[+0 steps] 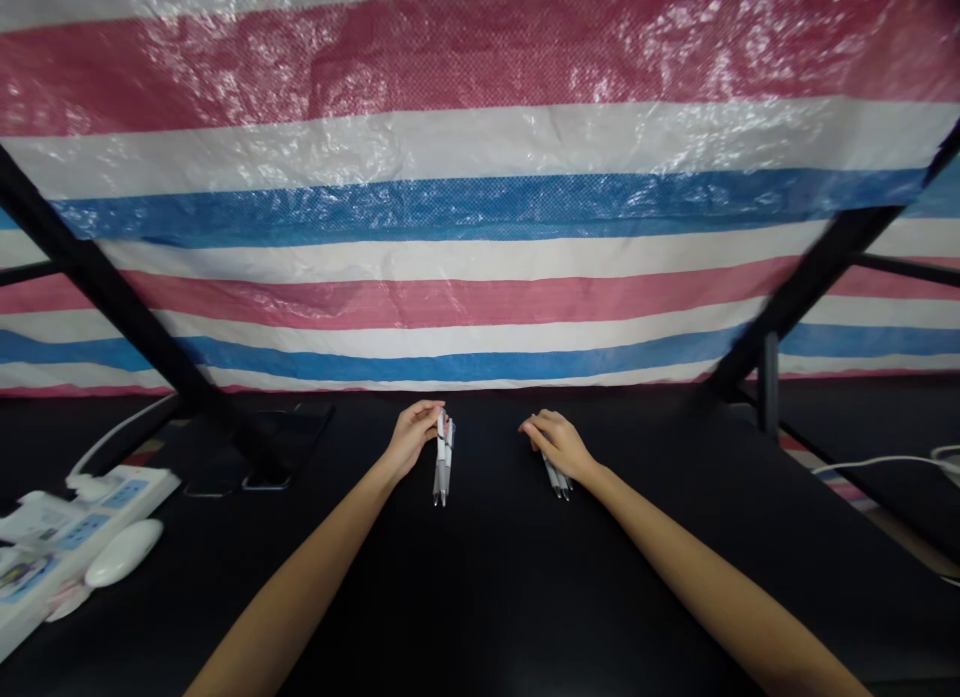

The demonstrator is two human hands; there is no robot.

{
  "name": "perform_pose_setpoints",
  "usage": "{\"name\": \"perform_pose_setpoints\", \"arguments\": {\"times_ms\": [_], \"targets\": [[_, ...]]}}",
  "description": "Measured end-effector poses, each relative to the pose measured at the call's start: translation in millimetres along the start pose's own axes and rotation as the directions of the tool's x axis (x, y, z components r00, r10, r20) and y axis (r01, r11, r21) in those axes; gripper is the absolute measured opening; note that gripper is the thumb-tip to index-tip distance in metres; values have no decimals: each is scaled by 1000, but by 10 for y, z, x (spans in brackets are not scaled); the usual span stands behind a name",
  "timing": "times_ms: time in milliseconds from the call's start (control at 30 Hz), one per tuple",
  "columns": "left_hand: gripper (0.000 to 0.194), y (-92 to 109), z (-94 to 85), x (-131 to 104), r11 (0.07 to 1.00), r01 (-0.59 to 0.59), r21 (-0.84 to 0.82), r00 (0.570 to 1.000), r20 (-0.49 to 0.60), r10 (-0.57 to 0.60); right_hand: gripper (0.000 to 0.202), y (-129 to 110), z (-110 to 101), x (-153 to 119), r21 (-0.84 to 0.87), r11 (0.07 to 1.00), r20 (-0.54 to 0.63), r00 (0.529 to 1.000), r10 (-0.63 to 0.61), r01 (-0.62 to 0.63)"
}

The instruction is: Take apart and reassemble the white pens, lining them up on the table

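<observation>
My left hand (412,438) has its fingers closed on the upper ends of white and grey pens (443,467), whose tips point toward me. To the right, my right hand (558,444) rests over another small group of similar pens (556,477). Its fingers are bent and cover the far ends of that group, so whether they grip the pens is hard to make out. Both groups are at the middle of the black table (480,587), a hand's width or so apart.
At the left lie a white power strip (75,537) with plugs, a white mouse (124,553) and dark flat items (266,477). Black slanted posts (142,317) stand on both sides. A striped sheet (480,297) hangs behind. White cables (877,463) run at the right.
</observation>
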State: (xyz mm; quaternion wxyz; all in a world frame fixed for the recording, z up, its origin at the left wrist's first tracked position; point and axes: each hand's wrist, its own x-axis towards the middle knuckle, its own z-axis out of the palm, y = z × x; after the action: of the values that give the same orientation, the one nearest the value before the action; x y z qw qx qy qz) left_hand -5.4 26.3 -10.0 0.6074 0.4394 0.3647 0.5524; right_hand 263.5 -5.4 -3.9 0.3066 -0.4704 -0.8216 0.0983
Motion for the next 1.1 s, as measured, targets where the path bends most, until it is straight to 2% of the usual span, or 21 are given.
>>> {"name": "perform_pose_setpoints", "arguments": {"times_ms": [167, 300, 400, 467, 533, 633, 733, 933, 1100], "targets": [[38, 14, 49, -23, 993, -68, 97, 997, -37, 72, 46, -1, 6, -8, -13, 1000, -6, 1000, 11, -12], [42, -19, 61, -25, 957, -134, 258, 991, 18, 133, 47, 4, 15, -7, -23, 1000, -10, 1000, 18, -19], [47, -75, 49, -12, 897, -185, 402, 983, 74, 169, 47, 8, 16, -5, -18, 1000, -6, 1000, 13, -13], [44, -113, 39, -6, 813, -252, 525, 967, 100, 234, 47, 9, 14, -4, -15, 1000, -5, 1000, 11, -11], [40, -146, 31, -8, 688, -336, 643, 939, 175, 295, 47, 11, 13, -3, -16, 1000, -8, 1000, 8, -9], [30, -181, 25, -16, 499, -429, 753, 898, 297, 325, 47, 19, 14, -3, -20, 1000, -11, 1000, 3, -3], [22, -205, 21, -16, 410, -446, 795, 886, 328, 327, 47, 26, 14, -5, -17, 1000, -14, 1000, 4, -4], [21, -211, 23, -11, 365, -460, 809, 877, 352, 326, 46, 18, 8, -7, -21, 1000, -10, 1000, 6, -6], [21, -198, 36, -23, 382, -461, 801, 878, 350, 326, 45, 28, 18, -11, -41, 999, -26, 999, 18, -20]]}}
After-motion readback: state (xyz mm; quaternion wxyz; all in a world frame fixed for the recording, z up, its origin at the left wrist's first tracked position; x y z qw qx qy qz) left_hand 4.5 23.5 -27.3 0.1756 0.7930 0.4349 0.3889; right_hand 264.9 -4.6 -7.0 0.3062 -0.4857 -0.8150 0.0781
